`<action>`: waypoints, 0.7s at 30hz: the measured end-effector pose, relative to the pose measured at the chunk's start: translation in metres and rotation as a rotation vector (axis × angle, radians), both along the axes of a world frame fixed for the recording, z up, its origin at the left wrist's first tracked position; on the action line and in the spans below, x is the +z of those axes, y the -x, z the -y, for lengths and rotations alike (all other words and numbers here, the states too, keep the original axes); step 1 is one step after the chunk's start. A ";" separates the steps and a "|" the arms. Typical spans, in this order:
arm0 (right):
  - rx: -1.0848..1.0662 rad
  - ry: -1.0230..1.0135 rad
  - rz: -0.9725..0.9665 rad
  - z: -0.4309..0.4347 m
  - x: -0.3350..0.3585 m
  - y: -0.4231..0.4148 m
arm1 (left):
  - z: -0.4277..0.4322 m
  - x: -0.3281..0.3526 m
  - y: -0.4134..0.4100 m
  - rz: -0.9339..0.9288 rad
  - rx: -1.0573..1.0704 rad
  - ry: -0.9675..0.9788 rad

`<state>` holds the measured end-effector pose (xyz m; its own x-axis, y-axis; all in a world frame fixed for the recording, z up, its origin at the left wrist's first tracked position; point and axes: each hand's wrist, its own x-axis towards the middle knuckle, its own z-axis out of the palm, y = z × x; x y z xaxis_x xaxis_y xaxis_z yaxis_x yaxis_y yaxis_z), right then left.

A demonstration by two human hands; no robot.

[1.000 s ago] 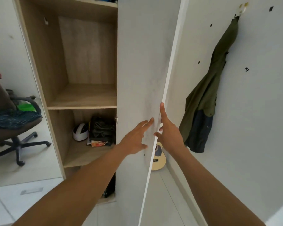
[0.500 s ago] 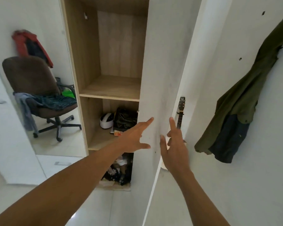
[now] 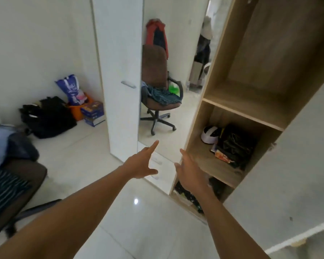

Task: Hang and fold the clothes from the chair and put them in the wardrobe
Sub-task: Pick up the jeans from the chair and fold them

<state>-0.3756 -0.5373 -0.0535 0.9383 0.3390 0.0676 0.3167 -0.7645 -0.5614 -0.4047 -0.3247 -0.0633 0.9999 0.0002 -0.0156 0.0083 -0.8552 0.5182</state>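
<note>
Both grips are spread open and empty: left hand (image 3: 142, 163), right hand (image 3: 190, 169). One wardrobe (image 3: 238, 94) is seen open at 2 o'clock, two shelves visible. One chair (image 3: 21, 176) with striped clothes (image 3: 2, 186) sits at 8 o'clock.

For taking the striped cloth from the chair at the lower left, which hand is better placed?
Probably the left hand: it is empty, open, and nearer the striped cloth on the chair. The right hand, also empty, is beside the wardrobe.
</note>
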 end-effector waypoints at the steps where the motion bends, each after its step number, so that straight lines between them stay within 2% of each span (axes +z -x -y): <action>1: 0.050 -0.005 -0.022 -0.029 -0.003 -0.005 | -0.029 -0.002 0.006 -0.003 0.050 0.019; 4: 0.203 -0.010 -0.075 -0.119 -0.010 -0.015 | -0.113 -0.011 0.030 -0.019 0.218 0.055; 11: 0.514 0.005 -0.060 -0.319 -0.017 -0.009 | -0.287 -0.028 0.110 -0.092 0.560 0.028; 17: 0.752 -0.020 -0.073 -0.460 -0.020 0.013 | -0.384 -0.033 0.175 -0.080 0.820 0.074; 21: 0.863 0.028 -0.079 -0.532 -0.036 0.010 | -0.431 -0.061 0.195 -0.102 0.959 0.095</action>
